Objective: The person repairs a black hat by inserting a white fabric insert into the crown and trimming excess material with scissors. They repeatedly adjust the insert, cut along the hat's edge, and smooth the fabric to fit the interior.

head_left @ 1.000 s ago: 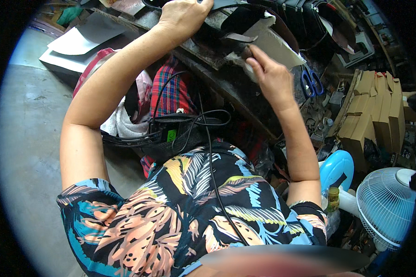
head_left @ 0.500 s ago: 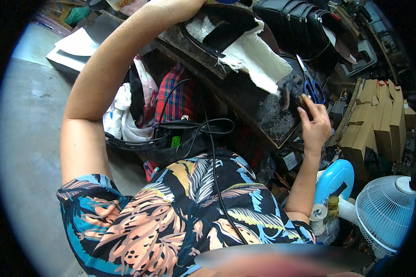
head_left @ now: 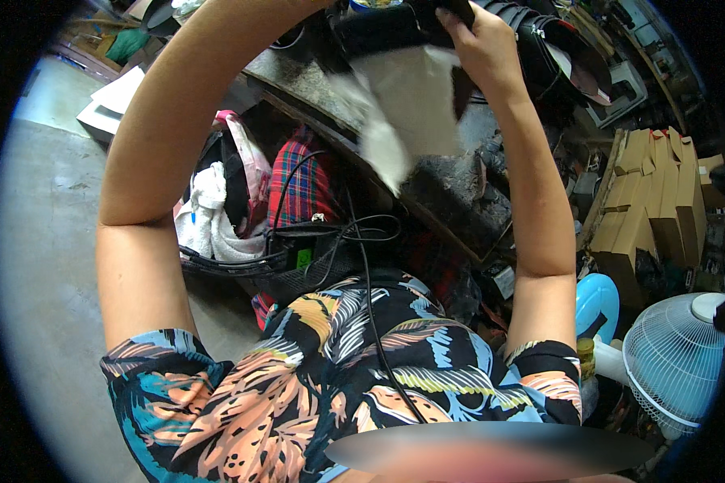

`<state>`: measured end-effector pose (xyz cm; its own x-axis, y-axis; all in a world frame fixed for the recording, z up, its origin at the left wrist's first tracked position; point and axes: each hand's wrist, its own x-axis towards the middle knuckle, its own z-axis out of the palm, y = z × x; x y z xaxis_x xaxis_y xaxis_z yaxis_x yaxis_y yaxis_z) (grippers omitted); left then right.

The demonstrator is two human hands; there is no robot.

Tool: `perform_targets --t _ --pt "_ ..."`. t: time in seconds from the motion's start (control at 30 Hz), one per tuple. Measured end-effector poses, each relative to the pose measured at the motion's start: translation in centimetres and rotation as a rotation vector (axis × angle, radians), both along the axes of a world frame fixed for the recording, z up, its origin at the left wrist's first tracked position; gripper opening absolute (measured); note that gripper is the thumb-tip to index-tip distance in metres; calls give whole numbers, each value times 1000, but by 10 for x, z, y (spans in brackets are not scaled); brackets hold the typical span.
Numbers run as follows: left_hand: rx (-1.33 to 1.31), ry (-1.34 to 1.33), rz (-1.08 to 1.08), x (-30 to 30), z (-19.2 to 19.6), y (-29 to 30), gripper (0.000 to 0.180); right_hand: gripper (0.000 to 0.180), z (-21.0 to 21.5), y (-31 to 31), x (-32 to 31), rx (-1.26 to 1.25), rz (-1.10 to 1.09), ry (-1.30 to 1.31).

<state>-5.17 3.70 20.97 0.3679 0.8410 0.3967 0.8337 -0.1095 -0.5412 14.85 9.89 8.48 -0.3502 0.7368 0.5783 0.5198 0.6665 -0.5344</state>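
My right hand (head_left: 487, 52) is raised near the top edge, thumb and fingers closed on a black leather-like piece (head_left: 391, 32). Off-white cloth (head_left: 415, 97) with a ragged, motion-blurred edge hangs down from this piece. My left arm (head_left: 157, 137) bends up and over to the top edge; the hand itself lies outside the picture. Beneath the cloth is a dark, worn workbench (head_left: 451, 185). The scissors seen earlier do not show; my right forearm crosses that part of the bench.
Black ribbed pieces (head_left: 544, 48) lie at the far right of the bench. Flattened brown cardboard boxes (head_left: 644, 193) and a fan (head_left: 673, 362) stand at the right. Left of the bench are a red plaid cloth (head_left: 302, 181) and a white towel (head_left: 209, 201). A black cable (head_left: 370, 298) runs down my front.
My right hand has left the spot beside the blue-handled scissors and moved up and left to grip the black piece. The piece and its cloth have lifted and shifted left.
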Motion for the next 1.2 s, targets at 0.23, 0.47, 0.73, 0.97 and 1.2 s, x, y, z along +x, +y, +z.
perform_targets --t 0.23,0.47,0.73,0.97,1.2 --pt "-88 -158 -480 6 -70 -5 20 21 -77 8 -33 -836 165 542" --pt "-267 -104 -419 -1 -162 8 40 35 -99 14 -19 -563 27 211" --pt "-481 -44 -304 0 -182 18 52 40 -65 -16 10 592 -63 -99" --pt "-432 -21 -489 -4 -181 -2 43 41 -72 -28 25 62 179 -657" --pt "-532 -230 -557 -18 -177 -25 30 45 -73 -33 38 20 297 -691"
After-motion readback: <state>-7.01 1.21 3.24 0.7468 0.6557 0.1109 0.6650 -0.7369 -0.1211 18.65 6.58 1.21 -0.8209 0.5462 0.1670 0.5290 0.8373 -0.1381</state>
